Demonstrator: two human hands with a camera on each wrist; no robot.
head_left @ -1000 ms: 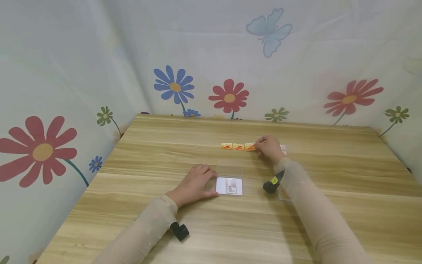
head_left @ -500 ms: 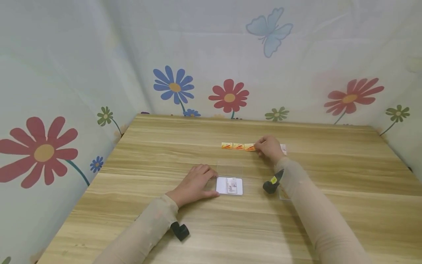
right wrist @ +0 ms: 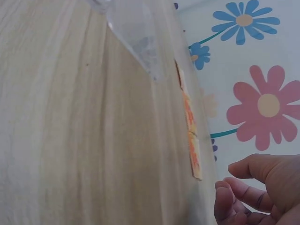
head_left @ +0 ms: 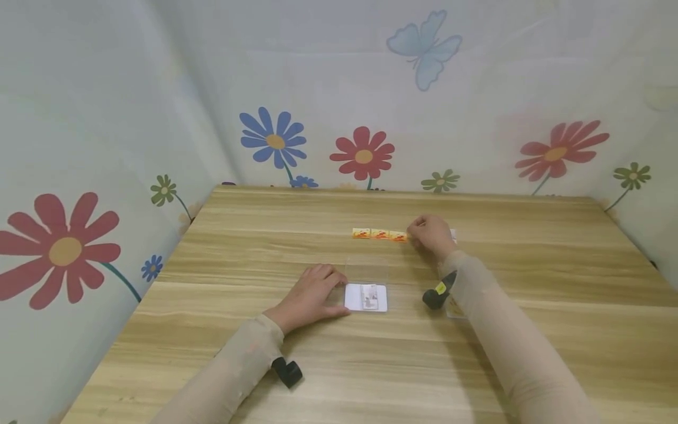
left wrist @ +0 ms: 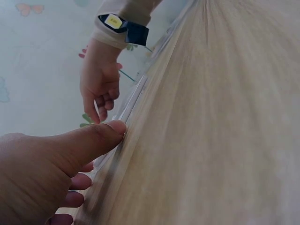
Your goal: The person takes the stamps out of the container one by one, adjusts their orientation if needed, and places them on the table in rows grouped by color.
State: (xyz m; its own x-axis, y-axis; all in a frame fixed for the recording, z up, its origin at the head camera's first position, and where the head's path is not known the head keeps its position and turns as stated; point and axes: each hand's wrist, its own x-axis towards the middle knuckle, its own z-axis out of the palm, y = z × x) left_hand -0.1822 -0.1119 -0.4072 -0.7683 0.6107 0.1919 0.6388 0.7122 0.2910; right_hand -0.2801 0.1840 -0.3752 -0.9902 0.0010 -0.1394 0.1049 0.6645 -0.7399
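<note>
My left hand (head_left: 309, 300) grips the left side of a clear case with a white base (head_left: 353, 301), thumb at its near corner and fingers at the far one. A small printed piece (head_left: 369, 297) lies on that base. In the left wrist view, my thumb touches the case's edge (left wrist: 136, 96). Farther back, three yellow-orange cards (head_left: 379, 234) lie in a row. Beside the row's right end is my right hand (head_left: 431, 235), fingers bent. The right wrist view shows the row (right wrist: 190, 112) with my right hand (right wrist: 267, 187) near its end and nothing visible between thumb and fingertips.
A pale printed item (head_left: 453, 235) shows partly behind my right hand. Another clear container (head_left: 454, 311) lies half hidden under the right sleeve. A floral cloth hangs behind the wooden table (head_left: 265, 224).
The head view has shifted slightly. The third card's right end shows a little more beside my right fingertips. My left hand stays at the case.
</note>
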